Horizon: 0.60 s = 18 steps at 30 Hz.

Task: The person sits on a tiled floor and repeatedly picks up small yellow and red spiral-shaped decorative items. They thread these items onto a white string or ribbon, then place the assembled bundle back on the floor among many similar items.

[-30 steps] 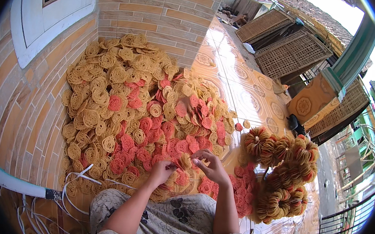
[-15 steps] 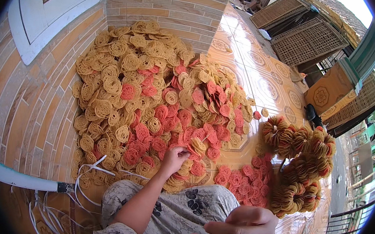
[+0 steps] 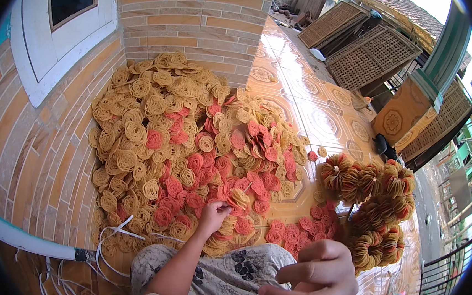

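My left hand (image 3: 214,218) pinches a small stack of round, lacy noodle crackers (image 3: 238,199), mostly tan with pink. A thin pale strip or stick juts up from this stack. Under and around it spreads a big heap of the same crackers (image 3: 131,134), tan with many pink ones mixed in. Close to the camera is my right hand (image 3: 314,278), raised over my lap with fingers curled; whatever they may hold is hidden. Loose pink crackers (image 3: 296,232) lie on the floor just beyond it.
Bundled rings of threaded crackers (image 3: 378,211) stand at the right. White strips (image 3: 115,232) hang over a pale bar (image 3: 29,238) at lower left. Brick-patterned walls (image 3: 190,22) border the heap. Woven racks (image 3: 368,55) lean beyond a tiled pillar (image 3: 402,116); a bird (image 3: 361,100) is near it.
The whole view has shifted slightly with my head. My left hand still grips the small stack of crackers; the right hand's fingers look more curled than before.
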Available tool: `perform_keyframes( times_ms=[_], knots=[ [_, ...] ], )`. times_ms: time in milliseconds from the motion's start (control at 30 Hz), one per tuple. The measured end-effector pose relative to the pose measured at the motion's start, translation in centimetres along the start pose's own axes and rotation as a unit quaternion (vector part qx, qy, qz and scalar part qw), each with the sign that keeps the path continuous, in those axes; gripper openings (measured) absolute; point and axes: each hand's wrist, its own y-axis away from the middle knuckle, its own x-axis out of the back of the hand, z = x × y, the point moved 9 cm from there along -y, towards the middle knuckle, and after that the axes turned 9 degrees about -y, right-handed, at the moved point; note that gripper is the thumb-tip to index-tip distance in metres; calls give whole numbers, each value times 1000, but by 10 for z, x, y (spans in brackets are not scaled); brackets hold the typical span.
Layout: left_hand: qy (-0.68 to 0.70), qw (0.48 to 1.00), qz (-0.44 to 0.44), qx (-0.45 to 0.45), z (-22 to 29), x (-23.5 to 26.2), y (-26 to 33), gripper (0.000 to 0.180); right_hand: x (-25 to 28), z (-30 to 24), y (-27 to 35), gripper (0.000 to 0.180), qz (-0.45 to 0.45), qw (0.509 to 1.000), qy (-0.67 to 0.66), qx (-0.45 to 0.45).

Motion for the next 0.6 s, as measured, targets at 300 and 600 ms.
perform_keyframes(
  times_ms=[300, 600],
  knots=[
    [26, 996, 70, 44, -19, 10, -8, 21, -121, 365, 287, 72, -124, 754, 116, -634],
    [79, 995, 42, 48, -18, 12, -9, 15, -114, 370, 331, 40, -59, 785, 245, -566]
  ],
)
